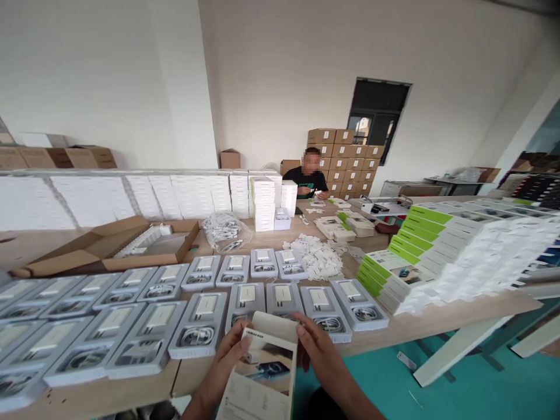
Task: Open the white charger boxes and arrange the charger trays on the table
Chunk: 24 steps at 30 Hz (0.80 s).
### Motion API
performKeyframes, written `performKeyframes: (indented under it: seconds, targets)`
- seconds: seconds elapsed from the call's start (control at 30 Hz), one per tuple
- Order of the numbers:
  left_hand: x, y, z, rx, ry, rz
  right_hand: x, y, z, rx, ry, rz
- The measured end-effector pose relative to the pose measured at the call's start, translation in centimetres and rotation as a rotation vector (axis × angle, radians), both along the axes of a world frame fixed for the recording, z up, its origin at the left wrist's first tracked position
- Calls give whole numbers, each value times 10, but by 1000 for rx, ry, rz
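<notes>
Table [188, 370]: trays [187, 310] with chargers [205, 304], cables [196, 336]

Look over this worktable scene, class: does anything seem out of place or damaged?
Yes: a white rectangular item lies on the teal floor near a table leg, with a thin white strip nearby. They look odd because loose white pieces are heaped on the table; perhaps these fell.

I see an off-white far wall [271, 76] with a dark-framed window [377, 119] toward the right, and, near right, teal floor [476, 373] beneath a white-legged, wood-topped worktable [481, 310].
</notes>
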<state>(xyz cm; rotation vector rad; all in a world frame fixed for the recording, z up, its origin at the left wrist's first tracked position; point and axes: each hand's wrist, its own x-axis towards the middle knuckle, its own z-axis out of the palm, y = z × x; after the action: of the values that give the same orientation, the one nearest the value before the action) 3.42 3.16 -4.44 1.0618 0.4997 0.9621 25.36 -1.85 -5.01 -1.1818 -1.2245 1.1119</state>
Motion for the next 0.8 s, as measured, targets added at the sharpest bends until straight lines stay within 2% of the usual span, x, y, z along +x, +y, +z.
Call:
performKeyframes:
  seconds: [0.17, 0.3, 0.43, 0.5, 0.6, 0.67, 0.73, 0.8]
  targets:
    - [-5, 1, -2, 54, 54, -150, 8, 15, 8, -41, -151, 28]
    - [-6, 3, -4, 29, 6, -149, 3, 23, 19, -9, -259, -18]
    - [-7, 5, -8, 12, -22, -156, 0, 25, 19, -5, -288, -44]
    - [-7, 6, -9, 16, -17, -163, -2, 25, 17, 61, -325, -39]
    - [-8, 7, -10, 50, -13, -145, -4, 25, 14, 275, -449, -60]
    - [-7, 7, -9, 79, -7, -134, -3, 26, 14, 360, -526, -46]
    - [-7, 6, -7, 119, 15, -148, 0, 27, 17, 303, -544, -17]
    - [-8, 6, -5, 158, 46, -181, 3, 28, 22, 153, -502, 19]
